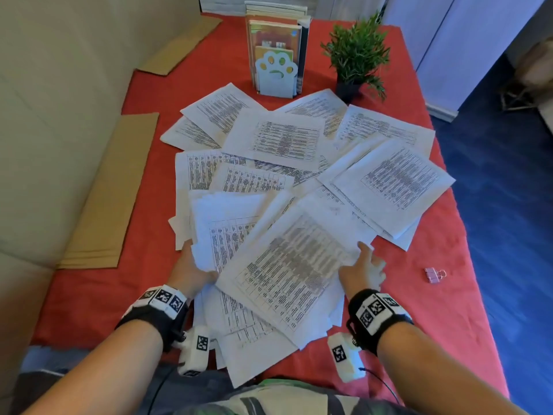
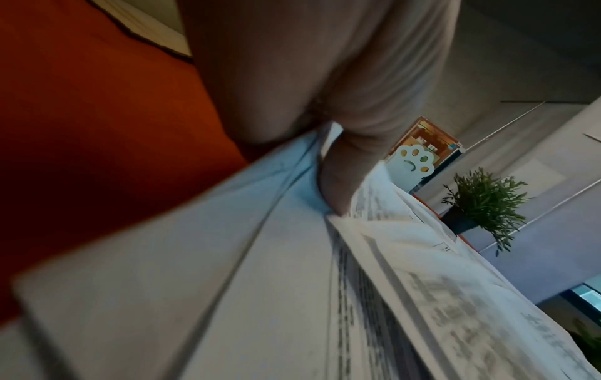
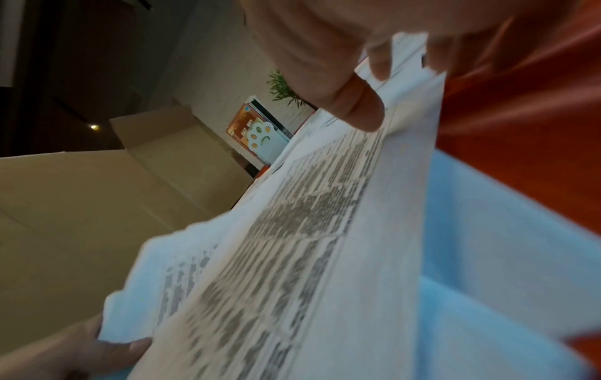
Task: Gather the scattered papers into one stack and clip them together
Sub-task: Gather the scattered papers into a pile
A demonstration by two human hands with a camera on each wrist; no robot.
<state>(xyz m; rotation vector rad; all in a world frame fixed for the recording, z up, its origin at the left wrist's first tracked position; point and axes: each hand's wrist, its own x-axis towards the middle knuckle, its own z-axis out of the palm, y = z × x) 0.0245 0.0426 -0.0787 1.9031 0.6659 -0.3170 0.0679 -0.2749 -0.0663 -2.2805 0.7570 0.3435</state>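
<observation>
Several printed sheets lie scattered and overlapping across the red tablecloth (image 1: 449, 295). The nearest ones form a loose bundle of papers (image 1: 284, 265) at the front, partly lifted off the cloth. My left hand (image 1: 194, 268) grips the bundle's left edge, and in the left wrist view its thumb (image 2: 341, 180) is tucked between sheets. My right hand (image 1: 363, 265) pinches the right edge, thumb (image 3: 357, 102) on top and fingers underneath. More sheets (image 1: 284, 139) lie spread further back. A pink binder clip (image 1: 435, 275) lies on the cloth to the right of my right hand.
A paw-shaped bookend with upright books (image 1: 276, 55) stands at the back, a small potted plant (image 1: 357, 52) to its right. Flat cardboard pieces (image 1: 113, 199) lie along the left side by the wall. The table's right edge drops to blue floor (image 1: 508, 205).
</observation>
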